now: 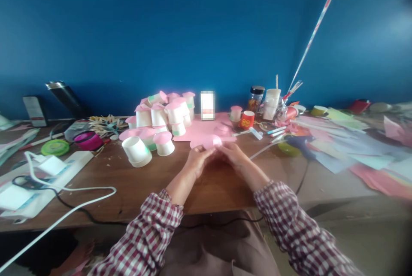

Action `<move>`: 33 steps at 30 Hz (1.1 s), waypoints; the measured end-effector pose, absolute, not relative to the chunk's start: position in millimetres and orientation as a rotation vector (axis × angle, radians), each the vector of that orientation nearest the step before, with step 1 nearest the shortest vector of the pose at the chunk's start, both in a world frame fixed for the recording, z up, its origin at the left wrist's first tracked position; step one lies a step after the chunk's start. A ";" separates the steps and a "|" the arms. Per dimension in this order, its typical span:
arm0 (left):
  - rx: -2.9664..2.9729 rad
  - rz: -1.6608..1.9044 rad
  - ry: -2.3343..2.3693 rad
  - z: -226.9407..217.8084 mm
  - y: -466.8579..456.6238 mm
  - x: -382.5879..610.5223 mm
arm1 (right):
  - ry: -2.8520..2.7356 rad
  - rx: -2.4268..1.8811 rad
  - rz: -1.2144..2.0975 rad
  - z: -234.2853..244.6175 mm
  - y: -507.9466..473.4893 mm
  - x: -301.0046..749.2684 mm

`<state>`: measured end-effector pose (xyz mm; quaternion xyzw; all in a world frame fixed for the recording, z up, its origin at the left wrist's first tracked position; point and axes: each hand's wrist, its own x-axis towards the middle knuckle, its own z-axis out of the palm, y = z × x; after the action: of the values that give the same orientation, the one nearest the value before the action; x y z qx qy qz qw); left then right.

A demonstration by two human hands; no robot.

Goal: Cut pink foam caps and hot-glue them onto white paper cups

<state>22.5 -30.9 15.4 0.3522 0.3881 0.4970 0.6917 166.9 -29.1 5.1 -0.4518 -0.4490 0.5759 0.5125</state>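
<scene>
Both my hands meet at the middle of the wooden table [135, 186] and pinch a round pink paper piece [206, 141]. My left hand [198, 158] grips its near left edge with the fingers closed. My right hand [231, 152] holds the near right edge, fingers also closed. Just beyond lies a larger pink paper sheet [201, 130]. A cluster of white paper cups with pink paper caps [164, 115] stands to the left of the hands, one bare white cup [137, 151] lying tipped on its side.
A white power strip with a white cable [48, 173] lies at the left. Coloured paper sheets [347, 147] spread over the right side. A jar [255, 98], a red cup [247, 119], markers [276, 131] and a magenta tape roll [87, 140] stand behind.
</scene>
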 end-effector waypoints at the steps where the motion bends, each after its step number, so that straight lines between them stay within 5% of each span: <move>1: 0.787 1.117 0.865 15.8 -31.2 22.9 | -1.086 -1.089 1.384 5.1 -29.1 167.0; 33: 0.842 1.134 0.829 20.8 -31.1 17.1 | -1.065 -0.900 1.542 13.3 -37.6 165.6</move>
<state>17.1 -31.1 20.8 0.3756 0.3697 0.5057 0.6830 165.6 -37.6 13.3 -0.3731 -0.4418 0.6393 0.5068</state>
